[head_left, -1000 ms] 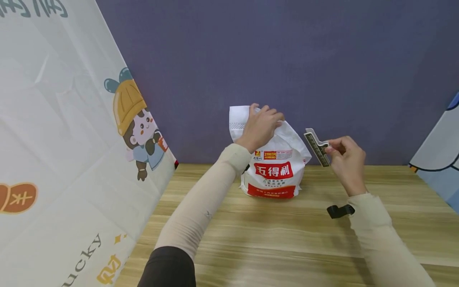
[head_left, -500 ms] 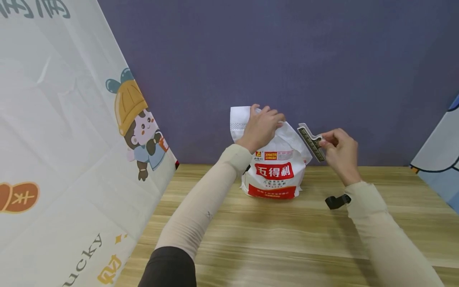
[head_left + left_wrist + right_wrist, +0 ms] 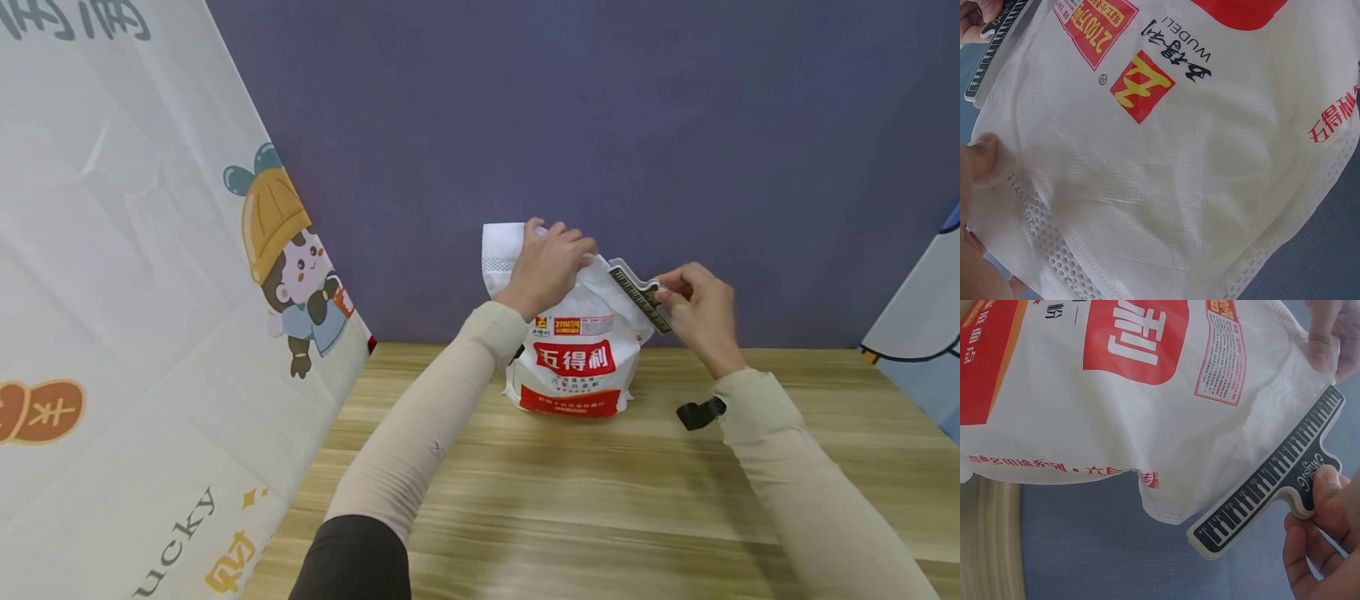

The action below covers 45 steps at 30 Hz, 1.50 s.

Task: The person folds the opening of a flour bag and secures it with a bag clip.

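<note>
A white woven flour bag (image 3: 573,358) with red Chinese lettering stands upright on the table, its top gathered and leaning. My left hand (image 3: 551,262) grips the top of the bag; in the left wrist view the thumb (image 3: 984,153) presses the white fabric. With thumb and fingers my right hand (image 3: 701,312) pinches the handle of a wide black-and-white clip (image 3: 1272,475) with a piano-key print and the word Music. The clip lies along the slanted right edge of the bag's top. Whether its jaws bite the fabric I cannot tell.
The wood-grain table (image 3: 525,508) ends at a dark blue backdrop (image 3: 600,125). On the left rises a white sheet (image 3: 150,292) with cartoon prints; another printed panel (image 3: 915,317) stands at the right. A black strap piece (image 3: 701,414) juts from the right wrist.
My right hand has moved left with the clip, from beside the bag to its upper right edge. The left hand keeps its hold on the bag's top.
</note>
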### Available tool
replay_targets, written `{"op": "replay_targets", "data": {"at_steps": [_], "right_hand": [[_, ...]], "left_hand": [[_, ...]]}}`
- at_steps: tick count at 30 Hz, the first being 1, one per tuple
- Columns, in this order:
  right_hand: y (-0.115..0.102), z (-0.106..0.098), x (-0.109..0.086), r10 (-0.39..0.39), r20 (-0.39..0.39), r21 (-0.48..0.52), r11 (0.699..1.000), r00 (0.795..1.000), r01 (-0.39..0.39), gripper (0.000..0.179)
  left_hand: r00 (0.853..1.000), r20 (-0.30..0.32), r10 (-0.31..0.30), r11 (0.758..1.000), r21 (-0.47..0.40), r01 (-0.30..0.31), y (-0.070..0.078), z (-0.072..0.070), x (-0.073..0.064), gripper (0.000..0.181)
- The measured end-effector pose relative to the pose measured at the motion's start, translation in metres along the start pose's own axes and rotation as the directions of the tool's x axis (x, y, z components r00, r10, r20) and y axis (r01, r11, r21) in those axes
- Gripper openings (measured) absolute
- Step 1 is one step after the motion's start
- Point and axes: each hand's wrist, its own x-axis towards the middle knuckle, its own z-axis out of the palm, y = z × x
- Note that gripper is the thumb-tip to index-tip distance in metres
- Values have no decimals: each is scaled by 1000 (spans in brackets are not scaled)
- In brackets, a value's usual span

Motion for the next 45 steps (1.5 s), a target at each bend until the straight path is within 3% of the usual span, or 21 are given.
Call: {"op": "replay_targets", "data": {"at_steps": [13,45], "right_hand": [[0,5,5,-50,24,3,999,998,50,4],[-6,17,10,-39,96,-8,999,995,40,7]], "left_hand": [[1000,2,1,1000,7,-1,1,0,0,21],[1000,29,-6,1000,21,5,1,-3,0,22]]}}
